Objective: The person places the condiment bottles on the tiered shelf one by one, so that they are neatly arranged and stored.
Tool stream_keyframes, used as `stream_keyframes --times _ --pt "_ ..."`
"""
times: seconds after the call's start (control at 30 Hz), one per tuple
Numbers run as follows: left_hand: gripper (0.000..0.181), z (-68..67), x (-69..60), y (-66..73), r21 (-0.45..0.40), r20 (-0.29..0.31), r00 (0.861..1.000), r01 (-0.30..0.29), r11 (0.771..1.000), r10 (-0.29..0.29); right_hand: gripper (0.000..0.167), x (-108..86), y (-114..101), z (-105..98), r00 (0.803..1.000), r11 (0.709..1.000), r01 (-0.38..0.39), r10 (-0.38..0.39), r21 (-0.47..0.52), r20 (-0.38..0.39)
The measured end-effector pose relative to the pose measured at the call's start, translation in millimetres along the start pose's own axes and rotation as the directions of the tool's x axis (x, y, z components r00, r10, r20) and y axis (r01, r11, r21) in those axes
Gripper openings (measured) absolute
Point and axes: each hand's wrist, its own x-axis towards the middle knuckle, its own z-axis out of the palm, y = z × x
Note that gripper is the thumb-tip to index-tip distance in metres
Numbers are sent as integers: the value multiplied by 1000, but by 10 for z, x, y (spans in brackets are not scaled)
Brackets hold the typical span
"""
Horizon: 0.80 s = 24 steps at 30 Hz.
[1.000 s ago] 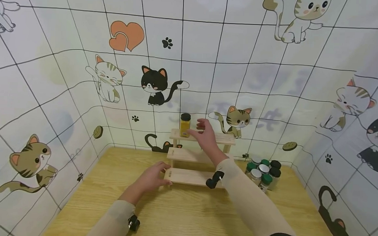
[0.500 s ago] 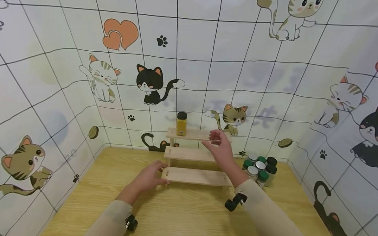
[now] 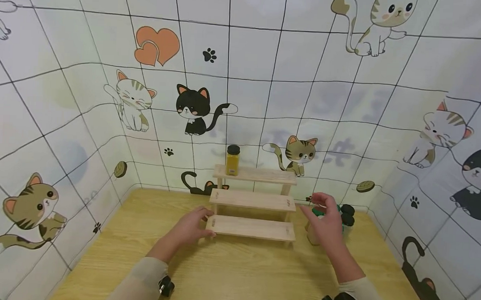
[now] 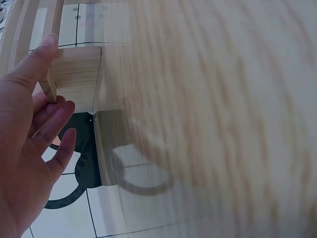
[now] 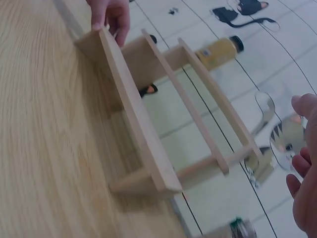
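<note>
- The left hand [image 3: 190, 226] grips the left end of the lowest board of the wooden rack [image 3: 251, 226], which stands on the worktop [image 3: 235, 270].
- The right hand [image 3: 327, 225] has its fingers apart and loosely curved, holding nothing; it overlaps the clustered jars [image 3: 347, 215] — contact I cannot tell.
- The yellow jar [image 3: 232, 163], black-lidded, stands upright near the top board's left end.
- The left wrist view shows what the head view hides — thumb and fingers on either side of the board's end.
- Only the right wrist view shows the rack's side supports clearly.
</note>
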Motion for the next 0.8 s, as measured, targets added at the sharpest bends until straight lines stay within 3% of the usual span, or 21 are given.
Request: stream_keyframes --times 0.2,0.4,0.8 --pt "69 -3 -7 -17 8 17 1000 -23 1000 23 53 -170 308 -344 992 989 -30 11 -147 -129" --pt "69 15 8 0 17 9 999 -41 999 41 52 -251 620 -522 973 971 -59 5 -231 -229" --pt "71 14 19 -68 -10 22 1000 -2 1000 2 55 -390 860 -476 964 960 -177 126 -215 -232"
